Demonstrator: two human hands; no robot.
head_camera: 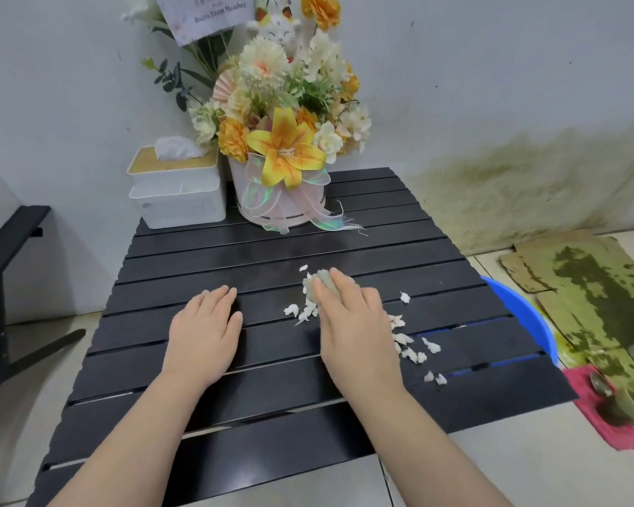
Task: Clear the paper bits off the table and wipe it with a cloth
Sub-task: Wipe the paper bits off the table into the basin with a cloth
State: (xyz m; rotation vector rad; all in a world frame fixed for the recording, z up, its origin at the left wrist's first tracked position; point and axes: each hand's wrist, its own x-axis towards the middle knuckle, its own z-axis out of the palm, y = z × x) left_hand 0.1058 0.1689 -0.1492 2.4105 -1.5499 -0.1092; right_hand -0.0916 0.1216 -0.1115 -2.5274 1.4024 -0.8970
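Several white paper bits lie scattered on the right half of the black slatted table. My right hand rests palm down on a pale wad of cloth or tissue, with a small heap of bits at its left edge. The wad is mostly hidden under my fingers. My left hand lies flat on the table to the left, fingers together, holding nothing.
A white tissue box and a flower arrangement in a white pot stand at the table's far edge. A blue basin sits on the floor under the right edge, beside stained cardboard and a pink cloth.
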